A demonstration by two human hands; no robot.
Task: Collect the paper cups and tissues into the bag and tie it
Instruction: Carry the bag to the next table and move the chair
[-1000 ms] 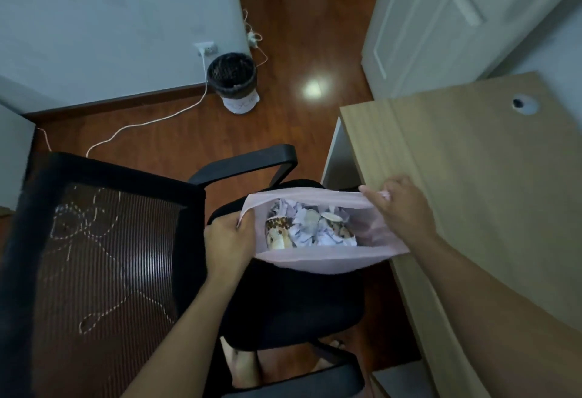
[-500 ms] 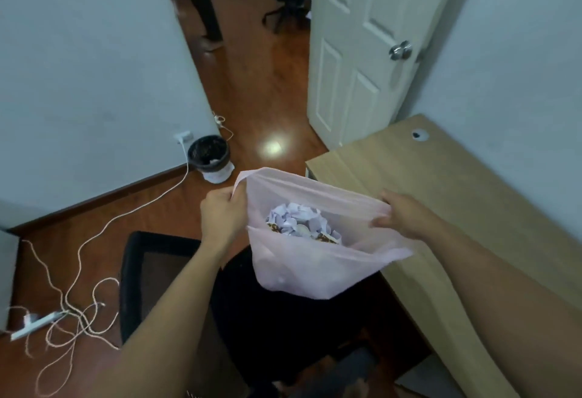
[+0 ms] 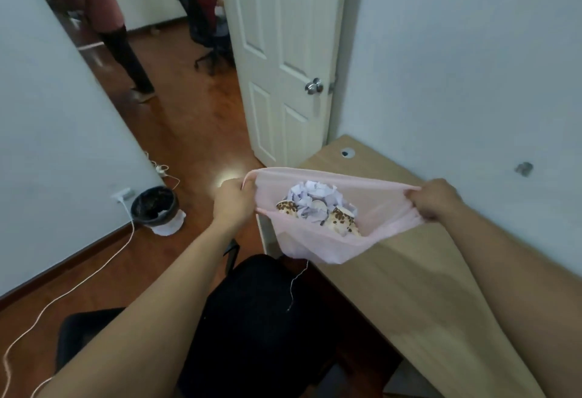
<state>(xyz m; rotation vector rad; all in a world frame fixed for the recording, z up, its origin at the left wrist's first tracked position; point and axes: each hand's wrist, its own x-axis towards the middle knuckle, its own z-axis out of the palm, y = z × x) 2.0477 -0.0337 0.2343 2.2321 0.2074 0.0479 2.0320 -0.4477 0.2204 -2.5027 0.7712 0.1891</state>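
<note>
Left hand (image 3: pixel 234 202) and right hand (image 3: pixel 434 199) are gripping the pink bag (image 3: pixel 315 240) mouth at frame centre; paper cups (image 3: pixel 341 219) and tissues (image 3: pixel 310 196) are sitting inside. Tying is remaining.

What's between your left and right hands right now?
In the head view, the open mouth of the pink bag stretches from the left hand to the right hand, with crumpled tissues and spotted paper cups inside.

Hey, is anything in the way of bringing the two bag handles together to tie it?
Nothing visible does. The left hand and right hand each grip a handle of the bag; between them is only its open mouth, and the tissues and cups sit below the rim.
</note>
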